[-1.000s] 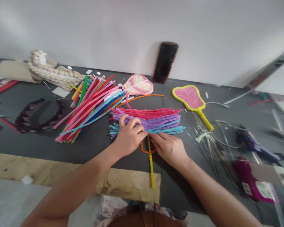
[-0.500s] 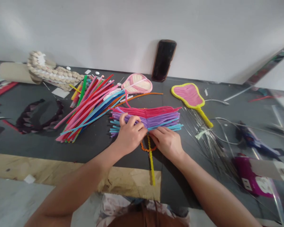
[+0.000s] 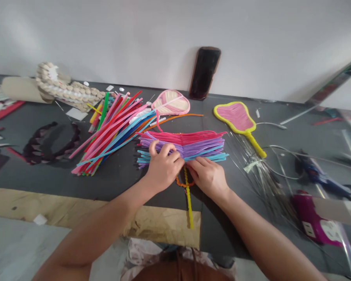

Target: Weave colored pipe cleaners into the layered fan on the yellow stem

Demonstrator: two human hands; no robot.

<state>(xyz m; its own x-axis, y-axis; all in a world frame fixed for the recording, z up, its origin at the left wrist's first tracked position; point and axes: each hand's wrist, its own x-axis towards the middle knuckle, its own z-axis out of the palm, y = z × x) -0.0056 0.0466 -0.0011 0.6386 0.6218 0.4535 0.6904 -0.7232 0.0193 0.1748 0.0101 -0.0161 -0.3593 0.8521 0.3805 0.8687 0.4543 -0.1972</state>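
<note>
The left hand (image 3: pixel 165 168) and right hand (image 3: pixel 209 175) meet at the lower middle of a striped pipe-cleaner piece (image 3: pixel 203 147), fingertips drawn in close; they cover the spot, so I cannot tell whether either grip is clamped on a strand. The piece lies on the dark table (image 3: pixel 111 181), strand ends jutting out on both sides. An orange loop (image 3: pixel 181 184) and yellow stem (image 3: pixel 189 208) extend nearer, the stem overlapping a tan strip (image 3: pixel 166 224) along the front edge. Loose pipe cleaners (image 3: pixel 111 134) crowd the left side, thin wires (image 3: pixel 265 177) the right. Behind lie a pink-rimmed shape (image 3: pixel 171 102) and a yellow-rimmed pink one (image 3: pixel 236 117); a phone (image 3: pixel 204 74) leans on the wall (image 3: pixel 134 39), which bounds the back. A dark scalloped band (image 3: pixel 33 144) sits farther left; a magenta box (image 3: pixel 307 214), far right.
</note>
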